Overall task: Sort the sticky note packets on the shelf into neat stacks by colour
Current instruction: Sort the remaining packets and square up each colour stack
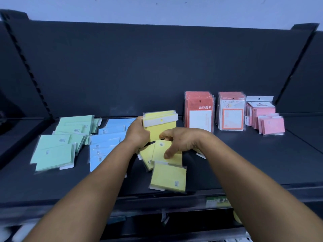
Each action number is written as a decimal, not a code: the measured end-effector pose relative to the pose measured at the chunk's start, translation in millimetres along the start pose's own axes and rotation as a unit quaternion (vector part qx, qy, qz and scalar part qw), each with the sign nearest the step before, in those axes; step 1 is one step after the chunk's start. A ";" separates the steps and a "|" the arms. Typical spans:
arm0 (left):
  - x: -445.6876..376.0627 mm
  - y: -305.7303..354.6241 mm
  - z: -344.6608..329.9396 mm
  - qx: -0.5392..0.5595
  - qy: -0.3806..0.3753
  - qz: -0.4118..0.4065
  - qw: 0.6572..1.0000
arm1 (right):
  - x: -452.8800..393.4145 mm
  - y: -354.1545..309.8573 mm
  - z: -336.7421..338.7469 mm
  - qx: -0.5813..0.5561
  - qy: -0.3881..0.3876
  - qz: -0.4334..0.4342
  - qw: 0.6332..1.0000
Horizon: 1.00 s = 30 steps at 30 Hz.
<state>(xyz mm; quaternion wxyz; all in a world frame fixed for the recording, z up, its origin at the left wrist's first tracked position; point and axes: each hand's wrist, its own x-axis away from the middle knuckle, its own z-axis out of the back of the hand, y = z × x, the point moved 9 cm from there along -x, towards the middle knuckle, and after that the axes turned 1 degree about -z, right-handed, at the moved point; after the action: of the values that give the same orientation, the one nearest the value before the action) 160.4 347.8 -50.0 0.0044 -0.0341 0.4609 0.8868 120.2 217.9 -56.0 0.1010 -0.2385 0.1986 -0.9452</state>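
We see the flat yellow sticky note packets (160, 127) in clear plastic sleeves at the middle of the dark shelf (262, 163), each a pale yellow square with a white header strip and a small block of dark print. One batch stands upright near the back, its white strip with a punched hole facing us; our left hand (138, 133) grips its left edge, fingers curled round it. Just in front, a few more yellow packets (158, 151) lie loosely overlapped and skewed, and our right hand (180, 140) pinches into that heap, thumb pressed on the top packet. One further yellow packet (168, 177) lies flat and slightly tilted near the shelf's front edge, touching the heap.

To the left, the light blue packets (106, 142) lie in an overlapping spread, and beyond them the mint green packets (59, 144) are likewise fanned untidily. To the right, two upright rows of red carded packets (200, 110) stand side by side, then a stepped group of pink packets (265, 117).
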 end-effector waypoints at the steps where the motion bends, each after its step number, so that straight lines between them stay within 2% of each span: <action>1: 0.1 0.1 -0.3 0.001 -0.001 0.000 1.000 | -0.5 -0.4 -0.5 -0.009 -0.004 0.004 1.000; 12: -2.1 -3.2 0.0 0.020 -0.004 0.006 1.000 | -5.3 -6.9 -2.9 0.063 -0.037 0.027 0.997; 14: -2.7 -3.4 -0.6 0.027 -0.009 0.004 1.000 | -7.1 -3.5 1.4 0.028 -0.023 0.025 0.999; 17: -4.0 -2.1 -1.2 0.040 -0.020 -0.005 0.999 | -7.4 1.7 17.4 -0.022 0.046 0.039 0.998; 20: -3.9 2.1 -0.4 0.048 -0.043 -0.017 0.998 | -3.9 3.1 39.3 -0.001 0.148 0.061 0.987; 24: 0.6 1.7 -9.0 0.059 -0.110 -0.002 0.992 | 2.5 -5.4 59.5 0.033 0.284 0.106 0.952; 27: 6.2 4.6 -16.7 0.076 -0.149 0.009 0.986 | 4.6 -16.4 56.7 0.073 0.320 0.141 0.934; 30: 5.2 6.9 -20.9 0.111 -0.135 0.003 0.985 | 5.9 -28.0 49.8 0.092 0.329 0.181 0.922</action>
<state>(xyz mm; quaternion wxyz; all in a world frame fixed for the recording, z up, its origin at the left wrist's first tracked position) 156.1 326.6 -56.7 0.0674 0.0878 0.5514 0.8269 136.9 225.1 -1.4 0.2203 0.1366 0.1726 -0.9503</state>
